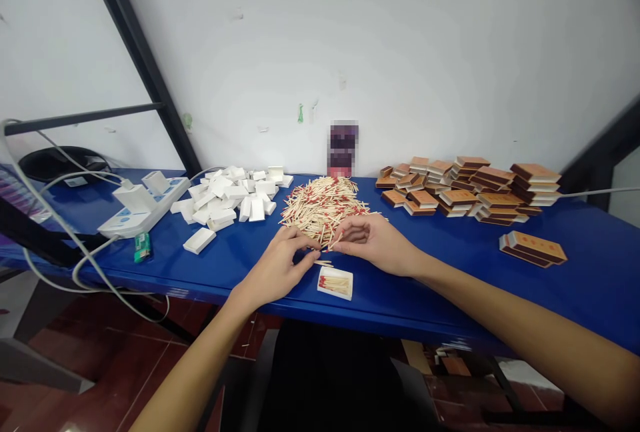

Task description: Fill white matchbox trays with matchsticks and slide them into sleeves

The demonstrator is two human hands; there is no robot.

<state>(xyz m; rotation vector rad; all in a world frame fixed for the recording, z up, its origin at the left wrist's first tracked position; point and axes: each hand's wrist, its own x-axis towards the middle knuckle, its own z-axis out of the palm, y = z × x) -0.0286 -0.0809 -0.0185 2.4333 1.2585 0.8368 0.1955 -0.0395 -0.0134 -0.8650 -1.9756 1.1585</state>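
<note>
A heap of red-tipped matches (325,209) lies on the blue table. At its front right edge, my right hand (380,243) is closed in a pinch on matches, whose pale sticks show at the fingertips. My left hand (280,265) is at the heap's front left, thumb and forefinger curled nearly together; anything between their tips is too small to make out. A few loose matches (324,263) lie just below the fingertips. Nearer to me sits a white matchbox tray (348,295), partly filled with matches, their red heads to the left.
White matchbox trays (225,192) are piled left of the heap, with one tray (199,241) apart in front. Orange-brown matchbox sleeves (457,195) are stacked at the right; some sleeves (533,249) lie nearer. A power strip (145,212) with cables and a green packet (142,247) occupy the left.
</note>
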